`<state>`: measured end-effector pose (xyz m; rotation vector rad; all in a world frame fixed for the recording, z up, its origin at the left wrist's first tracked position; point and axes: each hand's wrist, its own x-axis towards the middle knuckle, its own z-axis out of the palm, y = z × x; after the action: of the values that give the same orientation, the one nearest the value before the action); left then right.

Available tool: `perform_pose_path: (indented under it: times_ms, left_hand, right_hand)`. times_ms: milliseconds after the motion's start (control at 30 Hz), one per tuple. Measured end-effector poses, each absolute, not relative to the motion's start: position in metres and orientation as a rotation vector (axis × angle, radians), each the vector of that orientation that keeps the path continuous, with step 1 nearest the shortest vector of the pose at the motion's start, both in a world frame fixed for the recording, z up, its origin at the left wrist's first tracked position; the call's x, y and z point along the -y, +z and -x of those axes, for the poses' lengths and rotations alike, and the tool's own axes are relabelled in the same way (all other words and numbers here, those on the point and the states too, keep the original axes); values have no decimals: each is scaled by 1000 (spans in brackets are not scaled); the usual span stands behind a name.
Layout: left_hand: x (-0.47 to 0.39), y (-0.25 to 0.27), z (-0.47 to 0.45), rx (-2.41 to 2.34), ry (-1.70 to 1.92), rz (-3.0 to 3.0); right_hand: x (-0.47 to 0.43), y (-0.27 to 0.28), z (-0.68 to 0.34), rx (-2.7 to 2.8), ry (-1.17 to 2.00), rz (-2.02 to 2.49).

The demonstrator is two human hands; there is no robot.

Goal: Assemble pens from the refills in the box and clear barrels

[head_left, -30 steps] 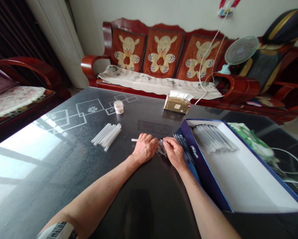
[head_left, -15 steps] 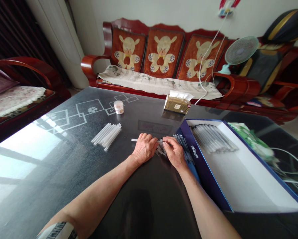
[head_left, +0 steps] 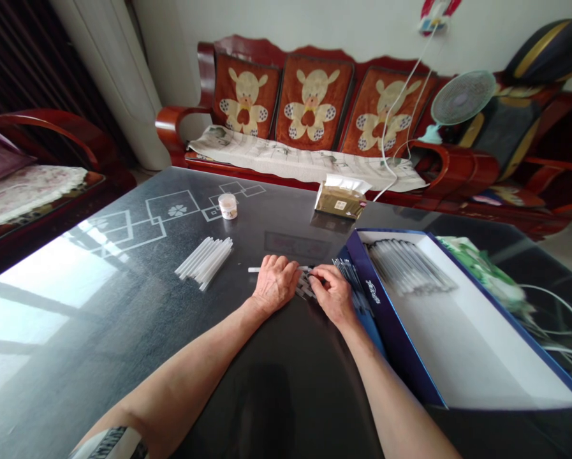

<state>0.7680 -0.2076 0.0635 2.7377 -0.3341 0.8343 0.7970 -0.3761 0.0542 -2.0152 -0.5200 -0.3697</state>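
Note:
My left hand [head_left: 277,284] is closed around a thin white tube [head_left: 254,269], whose left end sticks out past the fingers. My right hand [head_left: 333,294] is beside it, thumb and fingers pinched at the tube's right end, where a small dark part shows; its kind is hidden by the fingers. Below and between both hands lie several short whitish pieces [head_left: 305,288] on the table. Off to the left rests a bundle of white tubes [head_left: 204,260]. Several thin dark-tipped rods [head_left: 350,274] lie on a blue surface just right of my right hand.
A blue box [head_left: 486,370] with a white inside holds a row of clear tubes [head_left: 410,266]. Behind stand a small round jar [head_left: 227,206] and a tissue pack [head_left: 341,199]. A green-and-white bag [head_left: 481,264] and white cables [head_left: 565,328] lie beyond the box.
The tube and my left hand have shifted slightly left. My right hand has also moved a little left, its fingers curled closer in, still at the tube's right end.

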Motion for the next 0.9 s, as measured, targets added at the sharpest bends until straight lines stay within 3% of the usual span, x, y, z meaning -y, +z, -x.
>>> perform_pose_path:
  times_ms: [700, 900]
  left_hand:
    - [208, 65, -766, 577, 767, -2722]
    - [207, 68, -766, 429, 841, -2735]
  right_hand:
    - [377, 63, -793, 522, -325, 1970]
    - [383, 62, -795, 318, -245, 1825]
